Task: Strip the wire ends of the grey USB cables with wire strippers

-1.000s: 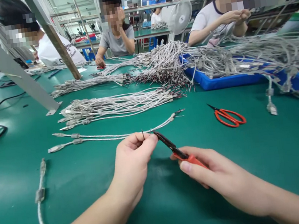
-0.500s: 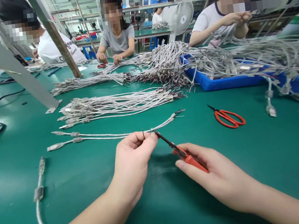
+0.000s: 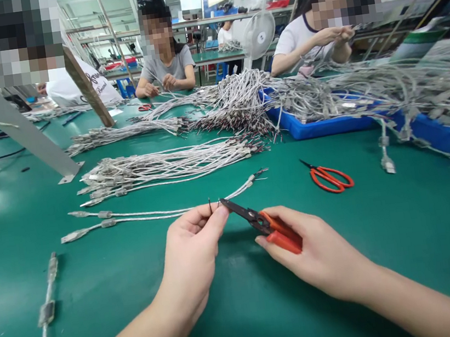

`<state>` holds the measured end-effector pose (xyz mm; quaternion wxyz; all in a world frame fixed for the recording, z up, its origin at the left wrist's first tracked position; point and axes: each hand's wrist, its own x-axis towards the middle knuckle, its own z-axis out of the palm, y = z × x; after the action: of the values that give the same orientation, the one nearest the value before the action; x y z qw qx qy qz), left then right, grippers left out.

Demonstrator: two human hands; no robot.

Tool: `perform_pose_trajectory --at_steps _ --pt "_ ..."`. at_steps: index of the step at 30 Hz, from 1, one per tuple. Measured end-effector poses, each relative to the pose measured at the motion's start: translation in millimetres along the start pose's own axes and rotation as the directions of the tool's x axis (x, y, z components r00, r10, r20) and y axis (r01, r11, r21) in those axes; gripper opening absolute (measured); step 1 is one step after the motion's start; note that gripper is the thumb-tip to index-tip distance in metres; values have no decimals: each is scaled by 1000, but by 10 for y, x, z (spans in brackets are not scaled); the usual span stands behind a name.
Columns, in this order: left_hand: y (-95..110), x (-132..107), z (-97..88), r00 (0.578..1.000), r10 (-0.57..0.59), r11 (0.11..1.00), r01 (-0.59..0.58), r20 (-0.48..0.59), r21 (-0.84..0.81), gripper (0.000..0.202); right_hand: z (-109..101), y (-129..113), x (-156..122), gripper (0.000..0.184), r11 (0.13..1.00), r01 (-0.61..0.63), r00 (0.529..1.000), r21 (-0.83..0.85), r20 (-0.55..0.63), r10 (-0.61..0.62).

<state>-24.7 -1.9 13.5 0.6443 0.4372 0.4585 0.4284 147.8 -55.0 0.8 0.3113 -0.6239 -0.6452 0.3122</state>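
Note:
My left hand (image 3: 190,253) pinches the thin dark wire ends of a pale grey cable (image 3: 144,218), and short wire tips (image 3: 213,205) stick up past the fingers. My right hand (image 3: 314,250) grips red-handled wire pliers (image 3: 268,225). Their black jaws point left and sit right beside the wire tips. A second cable end (image 3: 251,179) with bare wires lies on the mat to the right. A plug on the held cable's far end (image 3: 72,236) rests at the left.
A loose cable with a moulded bead (image 3: 47,313) lies at lower left. Bundled cables (image 3: 166,165) fill the green mat (image 3: 406,255) ahead. Red scissors (image 3: 328,178) lie to the right, near a blue tray (image 3: 319,128) heaped with cables. Co-workers sit across the bench.
The pliers' jaws have moved closer to the wire tips, and the pliers have turned flatter in my right hand. The whole view has shifted, with the bench sliding left.

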Motion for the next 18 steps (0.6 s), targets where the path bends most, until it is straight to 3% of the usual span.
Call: perform_pose_trajectory --at_steps 5,11,18 --pt "12 -6 -21 998 -23 999 25 50 -41 23 40 20 5 18 995 -51 999 84 12 50" --pt "-6 3 -35 998 -31 998 34 58 -47 22 13 -11 -5 24 946 -188 973 264 182 143" --pt "-27 6 -27 997 -37 999 39 61 -31 22 -26 -15 -22 33 912 -274 941 305 283 187"
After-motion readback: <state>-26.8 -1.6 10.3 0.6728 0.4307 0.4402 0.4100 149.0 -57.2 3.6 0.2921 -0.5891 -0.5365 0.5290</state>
